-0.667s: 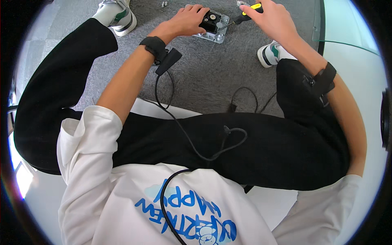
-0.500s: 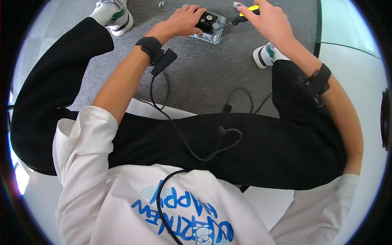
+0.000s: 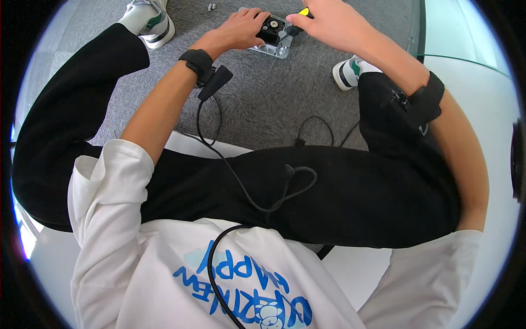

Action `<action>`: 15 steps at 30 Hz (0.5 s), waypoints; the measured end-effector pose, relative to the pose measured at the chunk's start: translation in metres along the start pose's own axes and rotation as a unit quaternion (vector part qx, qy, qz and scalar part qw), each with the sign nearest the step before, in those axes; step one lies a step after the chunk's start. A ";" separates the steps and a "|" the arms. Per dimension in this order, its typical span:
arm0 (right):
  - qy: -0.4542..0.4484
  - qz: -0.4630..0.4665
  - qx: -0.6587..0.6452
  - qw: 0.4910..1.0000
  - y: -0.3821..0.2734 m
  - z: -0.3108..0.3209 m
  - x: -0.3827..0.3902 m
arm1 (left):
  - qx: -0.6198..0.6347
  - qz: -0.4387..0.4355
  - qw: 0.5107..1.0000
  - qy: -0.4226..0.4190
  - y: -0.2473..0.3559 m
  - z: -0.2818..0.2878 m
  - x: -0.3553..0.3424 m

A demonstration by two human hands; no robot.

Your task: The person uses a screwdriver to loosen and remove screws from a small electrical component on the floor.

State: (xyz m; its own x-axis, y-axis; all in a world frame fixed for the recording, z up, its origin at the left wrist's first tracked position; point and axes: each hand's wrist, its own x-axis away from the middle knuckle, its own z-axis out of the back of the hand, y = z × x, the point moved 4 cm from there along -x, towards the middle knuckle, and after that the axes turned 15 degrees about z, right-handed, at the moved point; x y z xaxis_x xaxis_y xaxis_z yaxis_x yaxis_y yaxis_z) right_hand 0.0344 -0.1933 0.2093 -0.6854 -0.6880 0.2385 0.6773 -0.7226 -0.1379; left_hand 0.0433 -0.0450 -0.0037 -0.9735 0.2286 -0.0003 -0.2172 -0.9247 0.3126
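Note:
A black block-shaped part with a pale round hub lies on a light, translucent plate on the grey floor. From its left side my left hand lies over it, fingers curled on its edge and holding it down. My right hand grips a screwdriver with a black and yellow handle. The shaft slants down to the right side of the black part; whether the tip touches a screw is too small to tell.
Small metal pieces lie on the carpet to the left. A black cable runs from my left wristband across my lap. My shoes stand on either side, and a glass panel borders the right.
My right hand has moved left and slightly down with the screwdriver, bringing it closer to the black part. The whole view has shifted slightly; my left hand stays on the part.

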 end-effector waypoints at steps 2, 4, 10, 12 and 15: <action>-0.001 0.060 0.009 0.998 -0.002 -0.002 -0.003 | 0.004 0.002 1.000 -0.009 0.000 -0.001 0.001; -0.009 0.081 0.014 0.997 0.005 -0.002 -0.006 | 0.021 0.002 1.000 0.013 -0.001 -0.001 0.001; -0.042 0.109 -0.001 0.993 0.007 0.000 -0.013 | 0.100 -0.041 0.993 0.044 -0.029 -0.014 -0.006; -0.050 0.119 0.004 0.992 0.008 0.003 -0.010 | 0.098 -0.044 0.993 0.044 -0.026 -0.018 -0.010; -0.055 0.161 -0.001 0.985 0.011 0.007 -0.005 | 0.095 -0.041 0.994 0.043 -0.021 -0.019 -0.011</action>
State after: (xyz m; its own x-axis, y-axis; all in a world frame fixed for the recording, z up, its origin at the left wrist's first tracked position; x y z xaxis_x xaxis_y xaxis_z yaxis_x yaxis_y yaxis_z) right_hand 0.0472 -0.1974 0.2129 -0.4021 -0.8700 0.2854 0.8543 -0.4686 -0.2247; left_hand 0.0568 -0.0340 -0.0287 -0.9575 0.2660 -0.1119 -0.2864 -0.8282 0.4818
